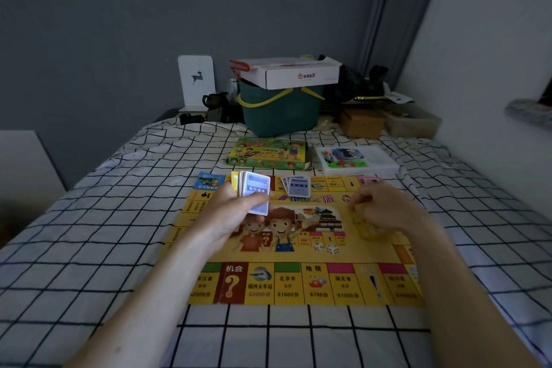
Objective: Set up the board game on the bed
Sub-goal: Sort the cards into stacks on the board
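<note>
A yellow game board (298, 281) lies flat on the checked bed sheet (89, 233). My left hand (233, 215) grips a stack of cards (252, 191) above the board's far left part. A small pile of blue-backed cards (297, 186) rests on the board's far edge. My right hand (385, 207) hovers over the board's right side with curled fingers; whether it holds anything is unclear. Two white dice (326, 247) sit near the board's middle.
Behind the board lie the green game box (268, 154) and a white tray (379, 166) of small pieces. Farther back stand a green basket (280, 110) topped by a white carton (298, 75), a brown box (361, 122) and clutter against the wall.
</note>
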